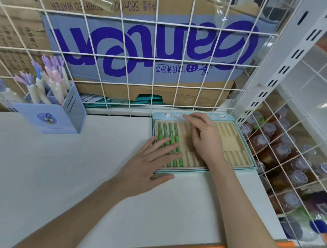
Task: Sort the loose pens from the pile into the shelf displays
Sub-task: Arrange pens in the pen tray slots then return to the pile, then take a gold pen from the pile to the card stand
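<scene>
A flat pen display tray [241, 158] with a light blue rim and cream slots lies at the back right of the white shelf. Several green pens [169, 133] lie side by side in its left slots. My left hand [152, 161] rests flat on the lower ends of these pens, fingers straight, thumb along the tray's front edge. My right hand [204, 138] hovers over the tray's middle slots with fingers loosely bent; its forefinger touches the tray's far rim. I cannot see any pen in it.
A light blue pen holder [51, 116] full of white pens with purple and pink tops stands at the back left. A white wire grid [154, 51] with cardboard boxes behind it closes the back. Bottled drinks [284, 151] fill the wire basket to the right.
</scene>
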